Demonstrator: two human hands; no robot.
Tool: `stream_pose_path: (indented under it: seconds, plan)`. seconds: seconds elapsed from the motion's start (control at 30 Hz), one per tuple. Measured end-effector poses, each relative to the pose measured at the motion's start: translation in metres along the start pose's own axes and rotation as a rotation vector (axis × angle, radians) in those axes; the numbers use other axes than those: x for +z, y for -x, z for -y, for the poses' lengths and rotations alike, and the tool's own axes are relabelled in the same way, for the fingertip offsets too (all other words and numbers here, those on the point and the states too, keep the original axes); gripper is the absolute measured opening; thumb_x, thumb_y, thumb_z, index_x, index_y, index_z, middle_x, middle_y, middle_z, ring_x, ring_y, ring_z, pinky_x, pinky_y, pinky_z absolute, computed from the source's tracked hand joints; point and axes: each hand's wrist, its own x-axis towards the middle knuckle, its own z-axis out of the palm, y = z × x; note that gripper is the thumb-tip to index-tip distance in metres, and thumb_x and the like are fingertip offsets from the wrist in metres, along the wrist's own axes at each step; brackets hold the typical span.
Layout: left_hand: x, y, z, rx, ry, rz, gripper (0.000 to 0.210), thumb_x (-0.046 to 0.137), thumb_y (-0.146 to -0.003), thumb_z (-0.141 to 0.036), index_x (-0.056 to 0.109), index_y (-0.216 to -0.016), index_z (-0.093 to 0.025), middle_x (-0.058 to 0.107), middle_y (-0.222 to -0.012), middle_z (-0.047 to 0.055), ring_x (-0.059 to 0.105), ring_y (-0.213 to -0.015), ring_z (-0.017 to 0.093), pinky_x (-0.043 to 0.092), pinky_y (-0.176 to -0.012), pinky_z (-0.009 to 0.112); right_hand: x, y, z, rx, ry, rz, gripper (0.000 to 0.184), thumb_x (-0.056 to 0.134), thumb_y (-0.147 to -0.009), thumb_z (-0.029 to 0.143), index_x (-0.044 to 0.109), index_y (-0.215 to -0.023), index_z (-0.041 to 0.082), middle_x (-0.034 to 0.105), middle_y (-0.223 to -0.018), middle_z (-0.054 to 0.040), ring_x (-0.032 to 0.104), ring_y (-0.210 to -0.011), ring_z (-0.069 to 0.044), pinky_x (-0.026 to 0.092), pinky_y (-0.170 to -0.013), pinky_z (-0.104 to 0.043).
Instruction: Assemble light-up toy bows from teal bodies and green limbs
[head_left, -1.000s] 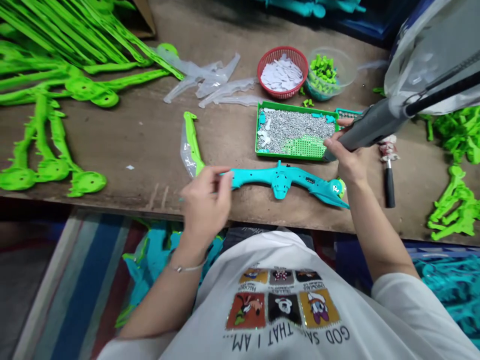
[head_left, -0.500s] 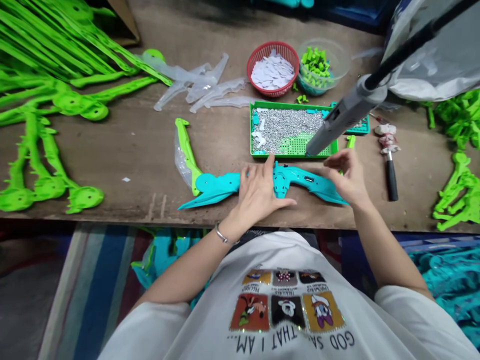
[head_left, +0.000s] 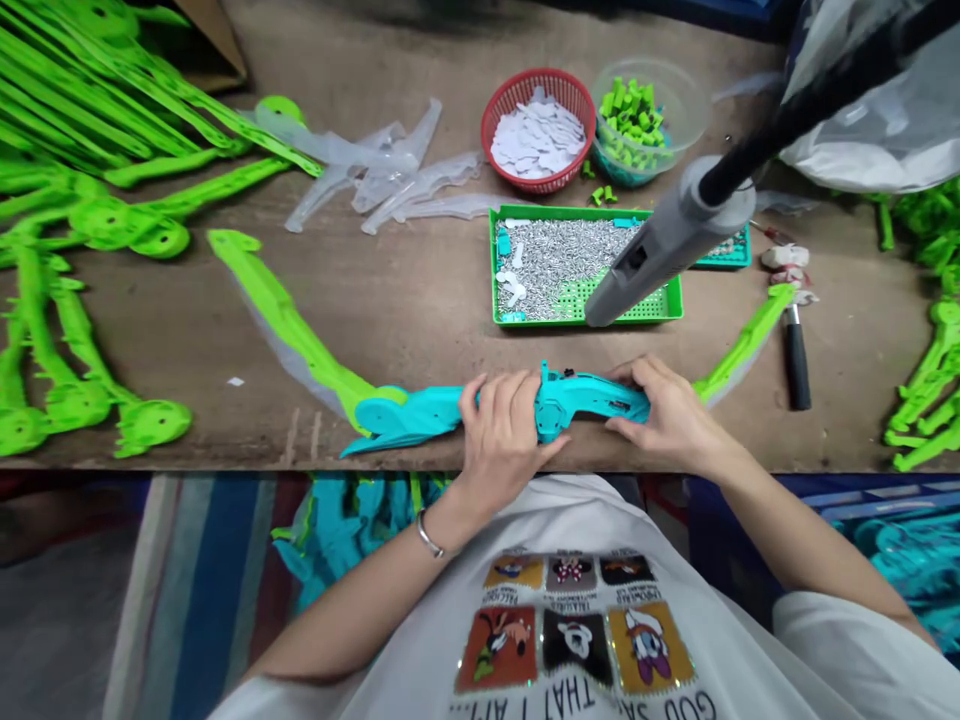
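Observation:
A teal toy bow body (head_left: 420,412) lies along the table's front edge. Two green limbs spread from its ends: the left limb (head_left: 289,325) angles up and left, the right limb (head_left: 750,338) up and right, each with a translucent strip along its outer side. My left hand (head_left: 504,425) wraps over the body just left of its middle. Around the right end of the body my right hand (head_left: 664,412) is closed, thumb below and fingers above; it hides where the right limb joins.
A grey screwdriver-like tool (head_left: 660,240) hangs on a black rod over a green tray (head_left: 585,322) of small screws. Behind stand a red basket (head_left: 491,150) of white pieces and a clear bowl (head_left: 690,120) of green clips. A black-handled hammer (head_left: 798,365) lies right; green parts (head_left: 97,380) crowd the left.
Both green limbs have swung outward, the left one to the left and the right one to the right. My right hand has closed around the body's end, and my left fingers have curled over it.

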Motion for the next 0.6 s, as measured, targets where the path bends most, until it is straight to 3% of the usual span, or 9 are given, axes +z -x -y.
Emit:
stream_pose_path:
  seconds: [0.13,0.27,0.37,0.47,0.6]
  plan:
    - [0.005,0.011,0.0,0.058,-0.039,-0.121,0.077,0.08,-0.084,-0.048,0.045,-0.146,-0.021,0.068,-0.134,0.017,0.06,-0.13,0.036,0.025,-0.12,0.055,-0.001,0.011,0.006,-0.02,0.015,-0.018,0.036,0.076,-0.083,0.022,0.058,-0.114,0.024,0.063,-0.109,-0.0078,0.066,-0.095,-0.027,0.056,-0.083,-0.042]
    - [0.006,0.014,-0.005,0.074,-0.133,-0.198,0.069,0.078,-0.087,-0.047,0.045,-0.143,-0.024,0.07,-0.128,0.014,0.063,-0.126,0.031,0.03,-0.117,0.05,-0.017,0.013,0.012,-0.185,-0.062,0.001,0.039,0.075,-0.087,0.024,0.056,-0.122,0.024,0.065,-0.112,-0.0096,0.067,-0.101,-0.027,0.057,-0.084,-0.041]
    - [0.008,0.014,-0.007,0.099,-0.163,-0.287,0.062,0.074,-0.09,-0.044,0.048,-0.141,-0.02,0.072,-0.122,0.013,0.065,-0.122,0.029,0.032,-0.115,0.047,-0.03,0.005,0.021,-0.319,-0.162,-0.062,0.034,0.07,-0.093,0.022,0.058,-0.125,0.024,0.07,-0.118,-0.0089,0.069,-0.11,-0.025,0.057,-0.094,-0.039]
    - [0.01,0.014,-0.008,0.126,-0.176,-0.33,0.058,0.072,-0.092,-0.038,0.049,-0.14,-0.016,0.073,-0.118,0.015,0.065,-0.121,0.029,0.033,-0.114,0.046,-0.035,-0.008,0.034,-0.368,-0.161,-0.112,0.023,0.061,-0.098,0.017,0.062,-0.12,0.024,0.075,-0.113,-0.0059,0.072,-0.105,-0.021,0.058,-0.093,-0.035]
    - [0.01,0.012,-0.01,0.132,-0.193,-0.349,0.048,0.068,-0.095,-0.035,0.051,-0.137,-0.017,0.074,-0.117,0.014,0.066,-0.118,0.027,0.034,-0.113,0.045,-0.031,-0.025,0.049,-0.406,-0.125,-0.032,0.017,0.059,-0.1,0.018,0.063,-0.116,0.022,0.077,-0.107,-0.005,0.073,-0.096,-0.018,0.058,-0.087,-0.032]
